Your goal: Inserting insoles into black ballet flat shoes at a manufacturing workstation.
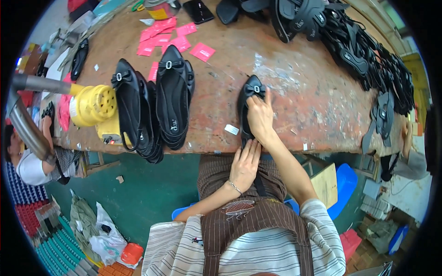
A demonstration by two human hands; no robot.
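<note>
A black pointed flat shoe (242,99) with a bow and a shiny buckle lies near the table's front edge, toe pointing away from me. My right hand (260,117) reaches over it, some fingers bent down into its opening behind the bow, one finger stretched along the right side. At the heel, my left hand (246,163) lies with its fingers together against the back of the shoe, over the table edge; its thumb is hidden. A small white label (231,129) is on the table just left of the shoe.
Nested stacks of matching shoes (172,106) stand at left, beside a yellow machine part (94,106). Pink packets (202,51) and a black phone (198,11) lie farther back. Black sandal parts (350,60) are heaped at right. Other people sit at both table ends.
</note>
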